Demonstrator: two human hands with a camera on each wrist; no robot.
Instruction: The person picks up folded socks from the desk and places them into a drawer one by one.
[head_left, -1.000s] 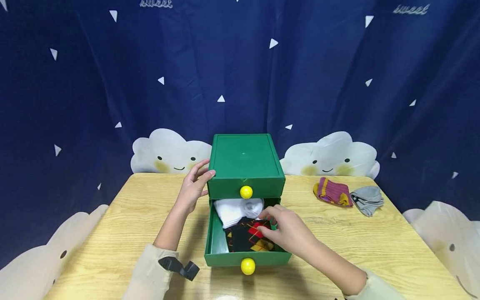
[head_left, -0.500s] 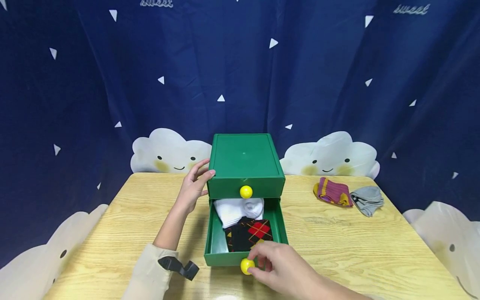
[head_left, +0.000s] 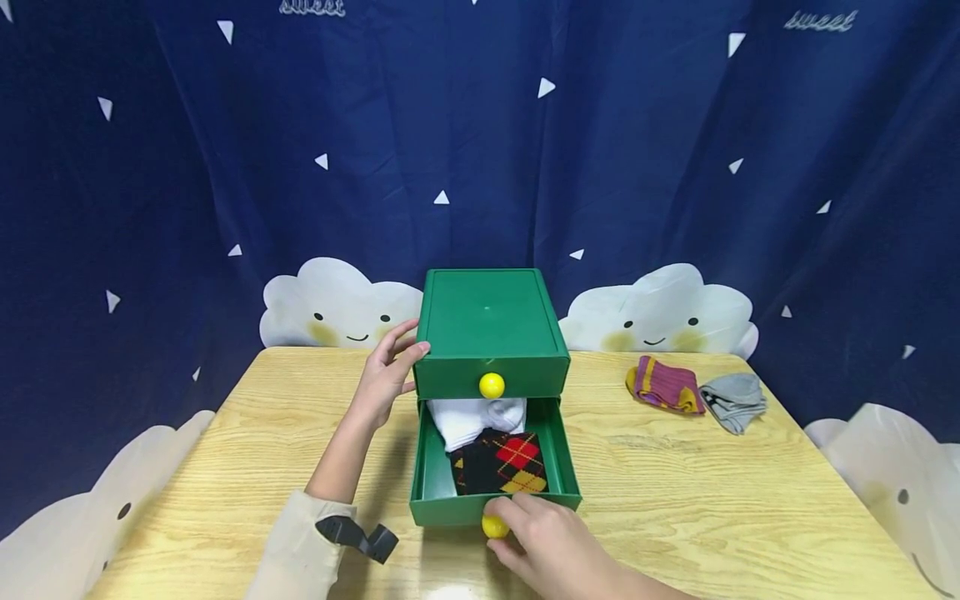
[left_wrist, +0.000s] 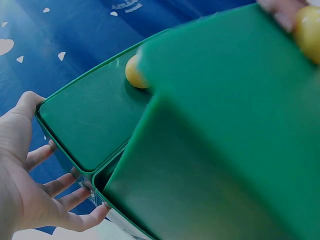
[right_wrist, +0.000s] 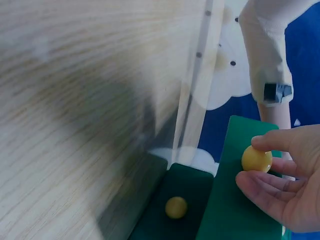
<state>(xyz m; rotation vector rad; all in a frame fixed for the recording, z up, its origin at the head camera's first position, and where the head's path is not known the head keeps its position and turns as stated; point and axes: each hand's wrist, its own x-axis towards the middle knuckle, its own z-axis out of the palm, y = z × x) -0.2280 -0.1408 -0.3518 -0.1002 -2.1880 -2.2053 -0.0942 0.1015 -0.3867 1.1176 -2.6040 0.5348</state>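
A green two-drawer box (head_left: pixel 486 312) stands on the table, its upper drawer (head_left: pixel 450 379) closed and its lower drawer (head_left: pixel 442 511) pulled out. My right hand (head_left: pixel 555 546) pinches the lower drawer's yellow knob (right_wrist: pixel 256 158) between thumb and fingers. At the box's left side my left hand (head_left: pixel 382 383) rests, thumb at the top front corner and fingers spread along the side wall, as the left wrist view shows. Inside the lower drawer lie a black argyle sock (head_left: pixel 495 465) with red and yellow diamonds and, behind it, white socks (head_left: pixel 465 421) partly hidden under the upper drawer.
Folded purple-and-yellow socks (head_left: pixel 667 386) and grey socks (head_left: pixel 735 402) lie at the table's back right. Behind the wooden table (head_left: pixel 660 500) hangs a dark blue curtain (head_left: pixel 480 125) with white clouds. The upper drawer has its own yellow knob (head_left: pixel 491 385).
My right hand has moved from over the argyle sock down to the lower knob and gripped it. The lower drawer has slid in slightly. My left hand stays in place.
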